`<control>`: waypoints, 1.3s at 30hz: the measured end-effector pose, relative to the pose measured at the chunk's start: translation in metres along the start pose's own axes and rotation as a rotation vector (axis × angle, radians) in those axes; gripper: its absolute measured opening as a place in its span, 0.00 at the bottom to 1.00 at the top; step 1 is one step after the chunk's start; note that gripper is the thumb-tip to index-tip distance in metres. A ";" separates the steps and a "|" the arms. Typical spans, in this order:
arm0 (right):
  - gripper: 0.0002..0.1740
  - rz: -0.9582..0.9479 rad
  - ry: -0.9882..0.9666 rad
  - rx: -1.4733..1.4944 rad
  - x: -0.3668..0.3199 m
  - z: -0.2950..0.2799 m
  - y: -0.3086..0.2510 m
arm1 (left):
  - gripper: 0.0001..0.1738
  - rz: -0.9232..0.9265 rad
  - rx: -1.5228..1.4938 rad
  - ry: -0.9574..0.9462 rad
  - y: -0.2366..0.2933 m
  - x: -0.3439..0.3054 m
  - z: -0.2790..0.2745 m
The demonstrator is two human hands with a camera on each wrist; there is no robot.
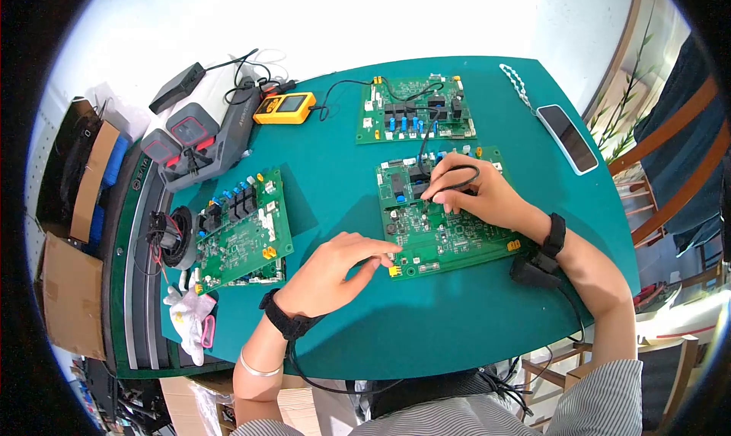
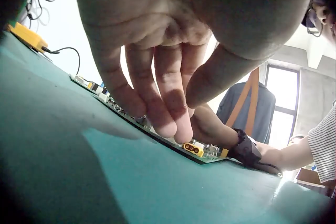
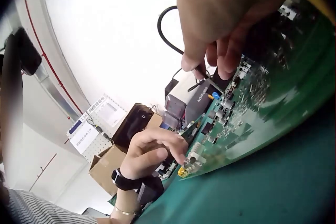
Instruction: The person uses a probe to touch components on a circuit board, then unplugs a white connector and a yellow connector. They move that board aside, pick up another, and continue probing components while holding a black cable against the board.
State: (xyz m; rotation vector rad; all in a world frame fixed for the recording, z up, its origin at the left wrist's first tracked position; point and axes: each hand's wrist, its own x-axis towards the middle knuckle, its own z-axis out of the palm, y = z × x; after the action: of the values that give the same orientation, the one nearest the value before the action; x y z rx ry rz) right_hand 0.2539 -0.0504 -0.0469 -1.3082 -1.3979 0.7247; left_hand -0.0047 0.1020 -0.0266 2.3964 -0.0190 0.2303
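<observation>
Pinched in the fingers of my right hand (image 1: 483,196) is a slim test probe (image 3: 201,72) on a black cable. Its tip points down at the components of a green circuit board (image 1: 449,242), near the blue and black parts. My left hand (image 1: 339,265) reaches to that board's near left corner, index fingertip at the edge beside a yellow connector (image 2: 193,149). In the left wrist view its fingers bend loosely, with the thumb apart from them. The palm hides part of the board there.
Behind lies a second circuit board (image 1: 415,127), with black cable across it. Stacked boards (image 1: 244,234) lie left, near a wire spool (image 1: 171,238) and white glove (image 1: 186,314). A yellow handheld meter (image 1: 284,108) stands beside a grey power station (image 1: 213,131). A phone (image 1: 567,139) lies right.
</observation>
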 end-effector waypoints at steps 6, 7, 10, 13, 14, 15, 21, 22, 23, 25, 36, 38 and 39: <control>0.06 0.000 -0.017 0.025 0.000 0.000 0.001 | 0.24 -0.004 0.000 -0.004 0.000 0.000 0.000; 0.06 -0.018 -0.019 0.017 0.000 0.000 0.001 | 0.24 -0.002 -0.002 0.002 -0.001 0.000 0.000; 0.06 -0.017 -0.016 0.002 0.000 0.001 0.001 | 0.23 0.005 -0.012 0.013 -0.001 0.000 0.001; 0.06 0.003 0.000 0.010 0.000 0.000 0.000 | 0.24 -0.028 0.016 -0.004 0.001 0.000 -0.001; 0.06 0.003 0.001 0.010 0.000 0.000 0.000 | 0.24 -0.028 0.015 -0.005 0.001 0.000 -0.001; 0.05 -0.002 -0.001 -0.004 0.000 0.000 -0.001 | 0.24 -0.028 0.015 -0.008 0.001 0.000 -0.001; 0.05 -0.177 -0.014 -0.204 0.001 0.000 0.008 | 0.25 -0.032 0.011 -0.022 0.002 0.000 -0.002; 0.05 -0.169 -0.023 -0.204 0.001 -0.001 0.008 | 0.26 -0.039 0.015 -0.025 0.003 0.000 -0.002; 0.05 -0.169 -0.023 -0.203 0.000 0.000 0.007 | 0.26 -0.039 0.015 -0.025 0.002 0.000 -0.002; 0.05 -0.028 -0.020 0.041 0.000 0.000 0.003 | 0.26 -0.025 0.017 -0.013 0.002 0.000 -0.001; 0.05 -0.226 -0.030 -0.230 0.000 0.001 0.010 | 0.25 -0.023 0.016 -0.013 0.001 0.000 -0.001; 0.06 -0.223 -0.032 -0.230 0.000 0.001 0.011 | 0.25 -0.022 0.012 -0.013 0.001 0.000 -0.001; 0.06 -0.225 -0.033 -0.229 0.000 0.001 0.012 | 0.25 -0.022 0.010 -0.012 0.001 0.000 -0.001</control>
State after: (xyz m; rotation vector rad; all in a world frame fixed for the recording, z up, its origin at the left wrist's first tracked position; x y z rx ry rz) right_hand 0.2564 -0.0477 -0.0585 -1.2904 -1.6616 0.4464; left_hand -0.0046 0.1017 -0.0251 2.4071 0.0033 0.2060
